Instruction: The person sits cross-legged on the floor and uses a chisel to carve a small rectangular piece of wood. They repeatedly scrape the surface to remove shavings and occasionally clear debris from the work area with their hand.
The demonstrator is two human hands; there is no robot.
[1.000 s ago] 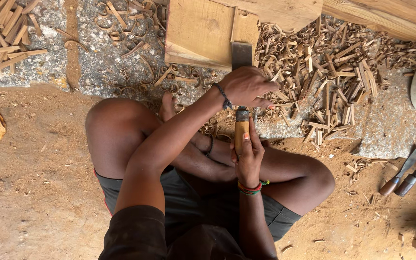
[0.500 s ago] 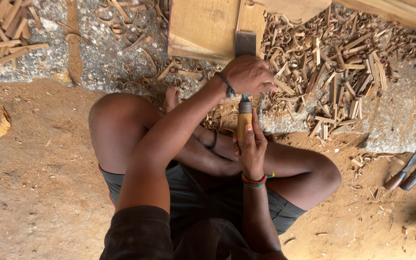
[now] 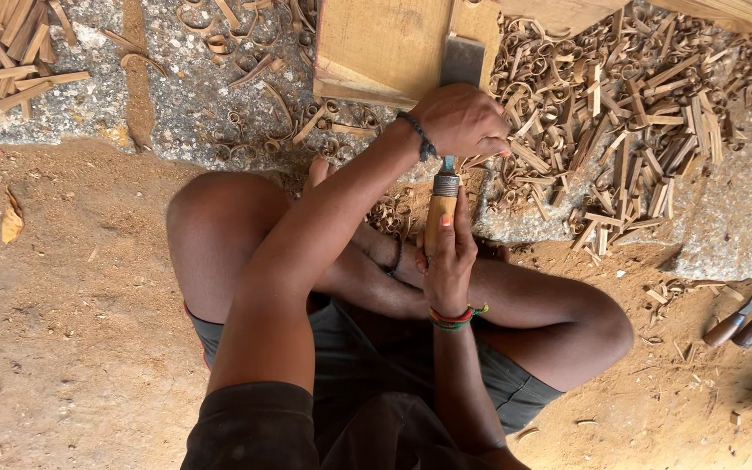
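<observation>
Gripping a wooden-handled chisel (image 3: 442, 209), both hands press its flat blade against a pale plank (image 3: 385, 43).

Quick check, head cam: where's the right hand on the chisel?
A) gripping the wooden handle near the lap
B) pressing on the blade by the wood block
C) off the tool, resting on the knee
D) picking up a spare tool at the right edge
A: the right hand wraps the chisel's wooden handle, while the left hand bears down over the blade at the wood block.
</observation>
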